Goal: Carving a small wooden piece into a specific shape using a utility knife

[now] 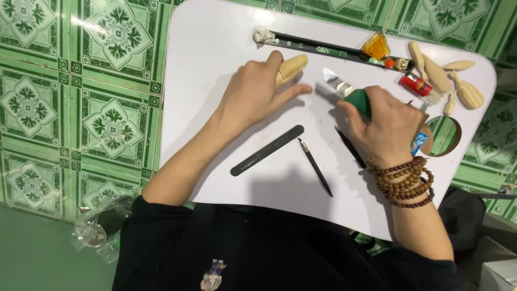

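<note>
My left hand (257,91) grips a pale carved wooden piece (291,68) on the white lap table (210,48); its rounded end sticks out past my fingers. My right hand (389,125), with a brown bead bracelet (406,180) wound around its wrist, holds a green-handled knife (356,101) whose shiny blade (336,82) points toward the wooden piece, a short gap away.
A dark nail file (267,150), a thin black carving tool (315,166) and another black tool (349,145) lie near me. At the far edge sit a long black strip (323,47), an orange bottle (376,47), a red tube (414,84), several carved wooden pieces (449,78). A round hole (444,136) opens at right.
</note>
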